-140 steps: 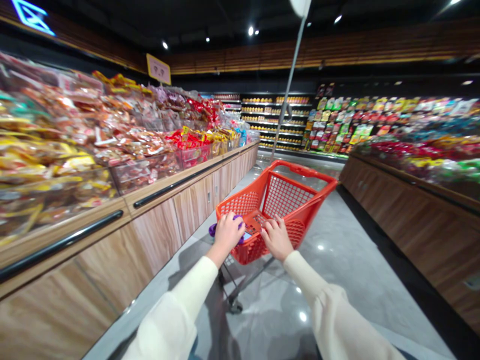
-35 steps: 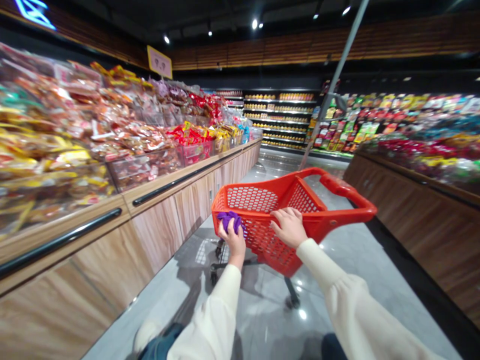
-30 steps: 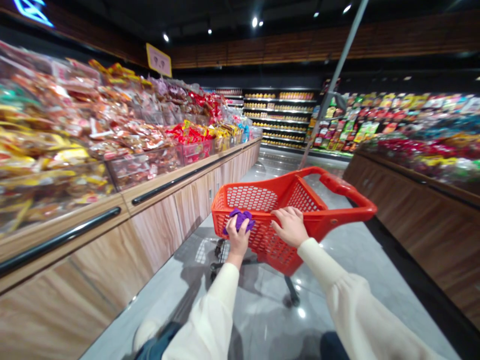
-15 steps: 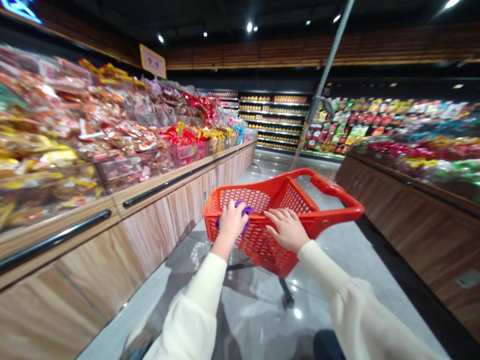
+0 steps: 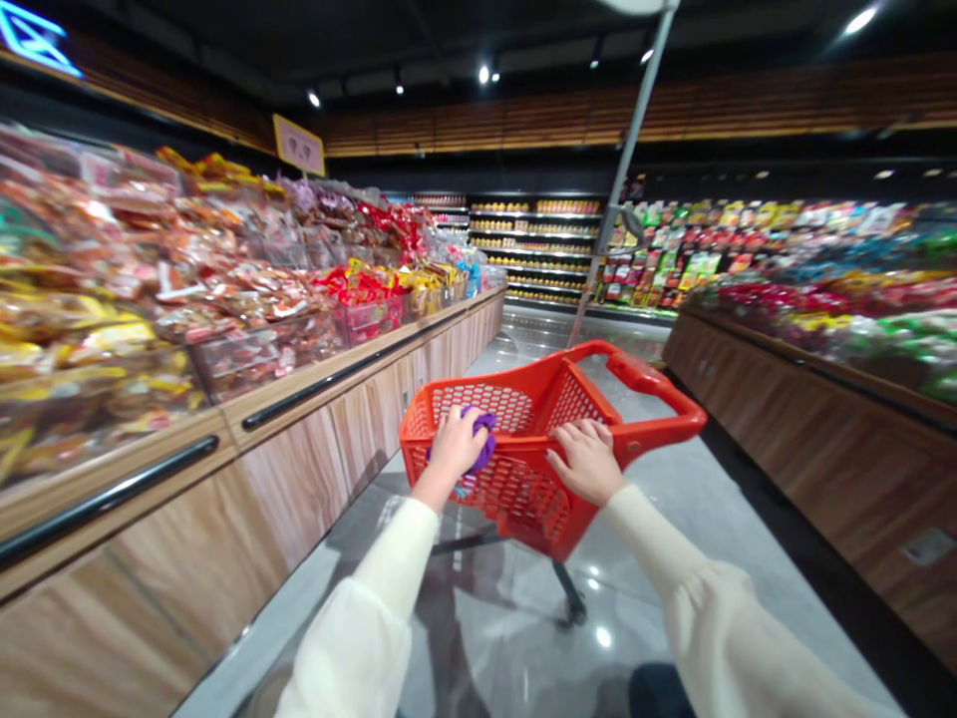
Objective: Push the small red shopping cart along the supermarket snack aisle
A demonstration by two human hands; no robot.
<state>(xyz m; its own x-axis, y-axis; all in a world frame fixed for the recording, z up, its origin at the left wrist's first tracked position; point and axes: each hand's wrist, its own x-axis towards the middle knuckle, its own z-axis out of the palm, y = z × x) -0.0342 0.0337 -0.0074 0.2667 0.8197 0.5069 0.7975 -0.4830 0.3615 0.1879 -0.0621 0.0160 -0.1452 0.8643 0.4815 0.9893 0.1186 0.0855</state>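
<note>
On the near rim of the cart [image 5: 523, 499], the cloth [image 5: 484, 444] is best pressed flat by the left hand [image 5: 458, 445], loosely curled round it, while the rim is steadied by the right hand [image 5: 589, 462], its fingers slightly bent

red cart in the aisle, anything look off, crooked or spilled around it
The red cart stands askew, slanting across the aisle, with its handle toward the right-hand counter. That looks a little odd, though it may be deliberate. No spill or damage shows; the bright floor spots look like reflections.
</note>
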